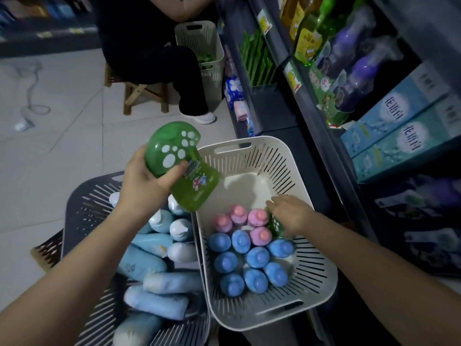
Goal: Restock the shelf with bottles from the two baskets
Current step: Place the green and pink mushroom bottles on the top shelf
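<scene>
The left hand (147, 176) gripped a green bottle (184, 171), cap tilted up-left, over the dark basket (82, 208). The right hand (291, 213) covered a second green bottle (275, 224) in the white basket (311, 270), its grip unclear, and was nearer the shelf (306, 96) rightward.

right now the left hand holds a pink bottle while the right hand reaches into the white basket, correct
Not quite. The bottle in the left hand is green, not pink, as the head view shows. The rest stands: the right hand reaches into the white basket.
</scene>
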The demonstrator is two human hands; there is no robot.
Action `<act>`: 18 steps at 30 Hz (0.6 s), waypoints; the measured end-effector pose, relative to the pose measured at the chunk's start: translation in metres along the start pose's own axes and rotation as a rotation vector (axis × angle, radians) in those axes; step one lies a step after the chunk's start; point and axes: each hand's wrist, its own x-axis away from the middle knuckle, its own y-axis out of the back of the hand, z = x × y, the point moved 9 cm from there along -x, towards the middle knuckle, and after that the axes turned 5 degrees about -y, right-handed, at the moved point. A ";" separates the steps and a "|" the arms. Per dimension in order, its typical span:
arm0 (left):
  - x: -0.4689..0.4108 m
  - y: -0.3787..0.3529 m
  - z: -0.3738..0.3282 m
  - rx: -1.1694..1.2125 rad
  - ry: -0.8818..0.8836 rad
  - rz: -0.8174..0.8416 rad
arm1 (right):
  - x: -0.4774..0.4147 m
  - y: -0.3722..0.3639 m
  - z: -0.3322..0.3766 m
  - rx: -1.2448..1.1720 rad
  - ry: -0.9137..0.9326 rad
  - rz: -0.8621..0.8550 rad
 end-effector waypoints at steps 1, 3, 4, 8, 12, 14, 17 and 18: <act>-0.001 0.002 0.001 0.006 0.003 -0.005 | -0.004 -0.003 -0.001 0.016 0.000 0.010; 0.000 0.006 0.004 0.011 0.010 -0.013 | -0.010 -0.007 -0.003 0.029 0.003 0.015; 0.001 0.007 0.007 0.006 0.014 -0.016 | -0.013 -0.008 -0.004 0.030 0.005 0.020; 0.010 0.007 0.017 0.009 0.038 -0.017 | -0.018 -0.005 -0.004 0.017 0.039 0.010; 0.014 0.003 0.016 0.005 0.044 0.013 | -0.016 0.009 -0.007 -0.064 0.036 -0.085; 0.016 0.002 0.013 0.009 0.047 0.023 | -0.009 0.021 -0.011 -0.129 0.032 -0.156; 0.018 0.003 0.003 0.027 0.052 0.020 | 0.012 0.044 -0.021 -0.254 0.010 -0.258; 0.019 0.004 0.001 0.031 0.053 0.017 | 0.018 0.051 -0.025 -0.309 0.000 -0.283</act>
